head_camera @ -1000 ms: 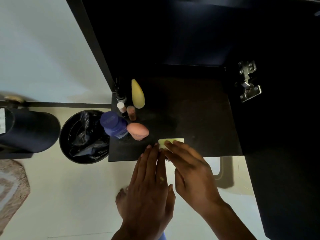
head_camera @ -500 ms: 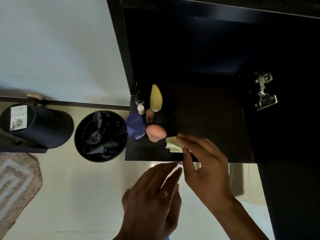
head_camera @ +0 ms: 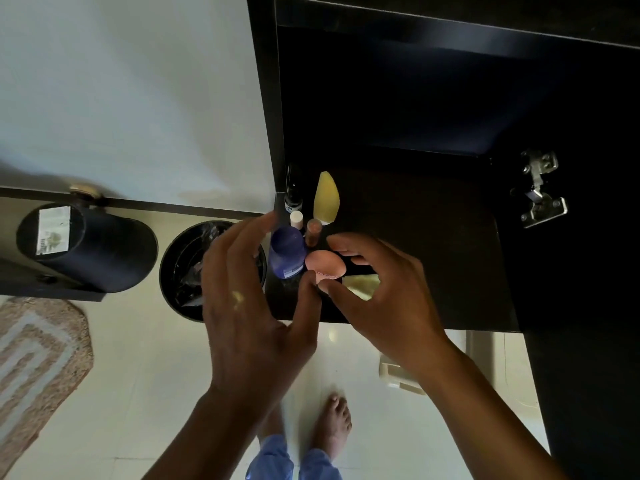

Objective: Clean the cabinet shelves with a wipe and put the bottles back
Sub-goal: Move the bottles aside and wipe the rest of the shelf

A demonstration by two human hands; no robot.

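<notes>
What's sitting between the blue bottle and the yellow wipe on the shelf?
In the head view, the pink bottle lies between the blue bottle and the wipe.

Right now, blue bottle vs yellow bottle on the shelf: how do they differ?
The blue bottle is wider and sits near the shelf's front edge; the yellow bottle is slimmer, tapered and further back. The left hand reaches beside the blue one; nothing nears the yellow. Both stand at the shelf's left side.

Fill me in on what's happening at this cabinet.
A person is standing at an open dark cabinet, both hands reaching over its shelf. The left hand is spread beside the blue bottle; the right hand curls around the pink bottle, with the yellow wipe lying on the shelf under it. A yellow bottle and some small ones stand behind.
</notes>
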